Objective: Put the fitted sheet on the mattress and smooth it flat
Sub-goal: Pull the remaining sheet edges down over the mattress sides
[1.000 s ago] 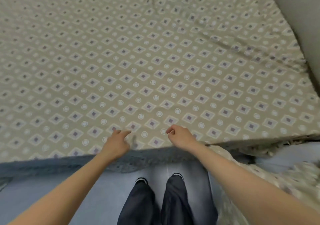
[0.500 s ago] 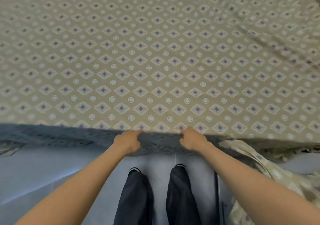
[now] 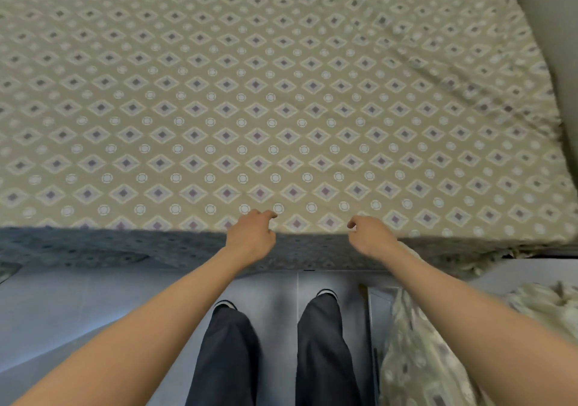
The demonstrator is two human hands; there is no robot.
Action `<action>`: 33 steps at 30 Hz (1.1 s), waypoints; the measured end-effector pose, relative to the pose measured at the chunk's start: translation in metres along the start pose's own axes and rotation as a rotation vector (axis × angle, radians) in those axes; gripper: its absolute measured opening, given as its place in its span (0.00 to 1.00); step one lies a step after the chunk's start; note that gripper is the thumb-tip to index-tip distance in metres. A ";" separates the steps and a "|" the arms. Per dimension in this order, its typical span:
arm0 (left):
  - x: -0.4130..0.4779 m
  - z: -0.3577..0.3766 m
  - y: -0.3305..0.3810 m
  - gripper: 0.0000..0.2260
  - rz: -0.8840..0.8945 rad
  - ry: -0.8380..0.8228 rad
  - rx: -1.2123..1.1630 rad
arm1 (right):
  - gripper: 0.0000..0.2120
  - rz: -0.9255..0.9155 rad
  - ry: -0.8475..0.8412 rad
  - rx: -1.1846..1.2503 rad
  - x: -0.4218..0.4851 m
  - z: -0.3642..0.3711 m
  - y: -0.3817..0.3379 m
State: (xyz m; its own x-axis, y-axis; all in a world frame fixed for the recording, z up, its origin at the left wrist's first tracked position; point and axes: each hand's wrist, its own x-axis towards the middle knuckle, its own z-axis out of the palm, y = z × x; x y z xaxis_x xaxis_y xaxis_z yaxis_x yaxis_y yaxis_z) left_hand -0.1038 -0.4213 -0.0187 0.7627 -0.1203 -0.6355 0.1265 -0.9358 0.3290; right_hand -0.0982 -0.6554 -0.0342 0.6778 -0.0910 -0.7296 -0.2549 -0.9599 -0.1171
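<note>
The beige fitted sheet (image 3: 281, 108), printed with diamonds and circles, covers the whole mattress top, and its near side (image 3: 125, 249) hangs down in shadow. It lies mostly flat, with creases toward the far right corner (image 3: 453, 77). My left hand (image 3: 250, 236) and my right hand (image 3: 370, 238) hover side by side at the near edge of the mattress. Their fingers are loosely curled, and no cloth is pinched in either one.
A grey wall (image 3: 556, 30) runs along the right side of the bed. A crumpled cloth in the same print (image 3: 416, 352) hangs at the lower right, by my right arm. My legs in dark trousers (image 3: 272, 358) stand on the blue-grey floor (image 3: 78, 305) close to the bed.
Half a second ago both hands gripped the sheet at the near edge. Now they have let go and sit slightly higher and wider apart, fingers loosened.
</note>
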 end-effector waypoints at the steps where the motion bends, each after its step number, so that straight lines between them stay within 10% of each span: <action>1: 0.007 0.008 0.015 0.21 0.018 0.003 0.003 | 0.19 0.009 0.017 0.004 0.004 -0.003 0.017; 11: 0.074 0.102 0.133 0.15 0.112 0.003 0.171 | 0.13 -0.110 0.117 -0.157 0.050 -0.001 0.148; 33: 0.092 0.121 0.148 0.08 0.128 -0.093 0.519 | 0.11 -0.262 0.071 -0.134 0.069 0.009 0.175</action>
State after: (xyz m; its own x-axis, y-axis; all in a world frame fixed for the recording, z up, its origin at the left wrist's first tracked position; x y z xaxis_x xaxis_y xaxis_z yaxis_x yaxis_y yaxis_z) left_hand -0.0916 -0.6113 -0.1134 0.6895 -0.2504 -0.6796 -0.3109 -0.9498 0.0345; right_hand -0.1024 -0.8274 -0.1110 0.7560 0.1508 -0.6370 0.0254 -0.9791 -0.2016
